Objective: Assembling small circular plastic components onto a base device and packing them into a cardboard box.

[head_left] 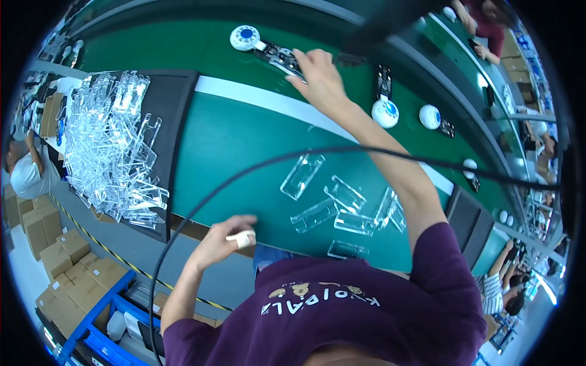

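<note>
At the far side, my right hand (pixel 317 76) reaches over the green conveyor belt. Its thumb and fingers close on a clear plastic frame (pixel 285 63) at the black end of a white round-headed device (pixel 245 38). How the frame sits on that black part is partly hidden by the fingers. My left hand (pixel 224 243) hovers by the near edge of the green worktop (pixel 244 152), holding nothing, fingers apart. A white wrap (pixel 243 239) covers one of its digits. Several loose clear plastic frames (pixel 302 177) lie on the worktop, between my right forearm and my body.
A black tray (pixel 177 122) heaped with clear frames (pixel 113 146) stands at left. More white-headed devices (pixel 385 113) lie along the belt to the right. A black cable (pixel 262 160) arcs across the view. Cardboard boxes (pixel 79 277) and blue bins (pixel 101 344) stand lower left. Other people work nearby.
</note>
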A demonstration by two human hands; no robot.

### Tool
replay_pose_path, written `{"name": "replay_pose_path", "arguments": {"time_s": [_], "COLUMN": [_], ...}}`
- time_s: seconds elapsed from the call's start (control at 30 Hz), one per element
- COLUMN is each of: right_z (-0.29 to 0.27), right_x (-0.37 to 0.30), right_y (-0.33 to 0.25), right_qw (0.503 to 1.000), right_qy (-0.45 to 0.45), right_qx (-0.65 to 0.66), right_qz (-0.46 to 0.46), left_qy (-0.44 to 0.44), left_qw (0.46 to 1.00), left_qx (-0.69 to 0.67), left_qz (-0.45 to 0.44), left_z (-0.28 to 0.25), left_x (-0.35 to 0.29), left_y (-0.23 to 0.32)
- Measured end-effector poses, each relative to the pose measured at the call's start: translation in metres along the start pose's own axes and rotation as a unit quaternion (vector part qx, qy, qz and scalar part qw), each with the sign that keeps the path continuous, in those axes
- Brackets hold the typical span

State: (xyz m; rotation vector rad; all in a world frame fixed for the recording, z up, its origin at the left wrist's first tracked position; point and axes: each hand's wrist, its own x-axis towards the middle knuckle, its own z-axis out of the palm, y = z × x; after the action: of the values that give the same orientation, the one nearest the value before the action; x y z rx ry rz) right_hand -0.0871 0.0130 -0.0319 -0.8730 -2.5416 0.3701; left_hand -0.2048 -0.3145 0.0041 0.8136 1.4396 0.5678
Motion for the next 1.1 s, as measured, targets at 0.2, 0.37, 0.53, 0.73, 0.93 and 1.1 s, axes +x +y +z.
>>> {"name": "replay_pose_path", "arguments": {"time_s": [0.2,0.37,0.53,0.73,0.93,1.1], "right_z": [0.086,0.104,0.101,0.029,-0.050,-0.075], "right_x": [0.062,0.069,0.068,-0.007,-0.065,-0.107], "right_y": [0.004,0.000,0.001,-0.017,-0.038,-0.041], "right_qw": [0.995,0.995,0.990,0.987,0.999,0.994], "right_qy": [0.052,0.026,0.055,0.043,0.035,0.056], "right_qx": [-0.091,-0.097,-0.096,-0.010,-0.013,-0.054], "right_qz": [-0.001,0.001,-0.090,-0.155,0.022,0.077], "left_qy": [0.215,0.297,0.309,0.166,0.152,0.079], "left_qw": [0.969,0.923,0.839,0.800,0.808,0.785], "left_qx": [-0.070,-0.070,-0.393,-0.552,-0.467,-0.532], "left_qz": [0.100,0.234,0.215,0.168,0.325,0.306], "left_z": [-0.016,-0.036,-0.097,-0.102,-0.013,0.041], "left_x": [0.033,0.097,0.207,0.221,0.195,0.178], "left_y": [0.016,0.019,0.053,0.103,0.115,0.137]}}
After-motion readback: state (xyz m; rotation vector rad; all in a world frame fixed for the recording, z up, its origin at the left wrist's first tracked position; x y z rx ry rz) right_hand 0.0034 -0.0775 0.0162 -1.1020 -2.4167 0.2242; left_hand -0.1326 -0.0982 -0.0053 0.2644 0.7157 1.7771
